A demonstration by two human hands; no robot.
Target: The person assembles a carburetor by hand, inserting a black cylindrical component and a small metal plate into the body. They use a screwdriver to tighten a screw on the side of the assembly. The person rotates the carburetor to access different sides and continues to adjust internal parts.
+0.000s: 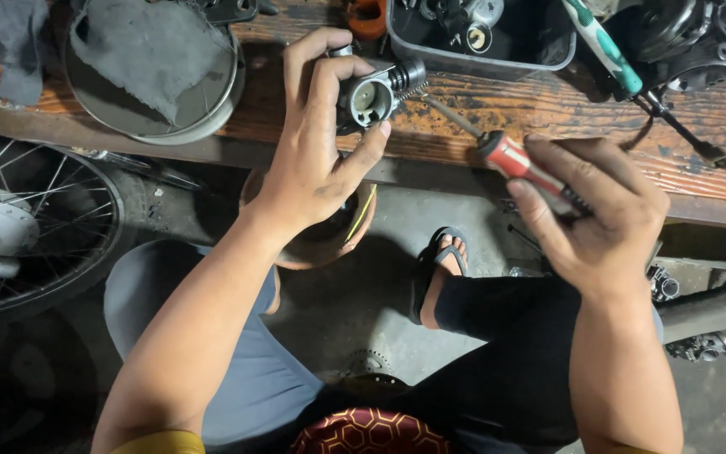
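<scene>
Carburetor body (pixel 377 94) gripped in left hand (pixel 317 160) over tabletop (pixel 548 109) near edge, bore turned toward worker; right hand (pixel 598 214) fingers closed round red-handled screwdriver (pixel 497 151), tip angled at it. Parts tray (pixel 481 52) behind.

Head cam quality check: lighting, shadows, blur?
Head view: wooden bench evenly lit, hands sharp; left hand on the metal part, right hand on the red-handled screwdriver, no motion blur; the floor under the bench and the spoked wheel sit in deep shadow.
</scene>
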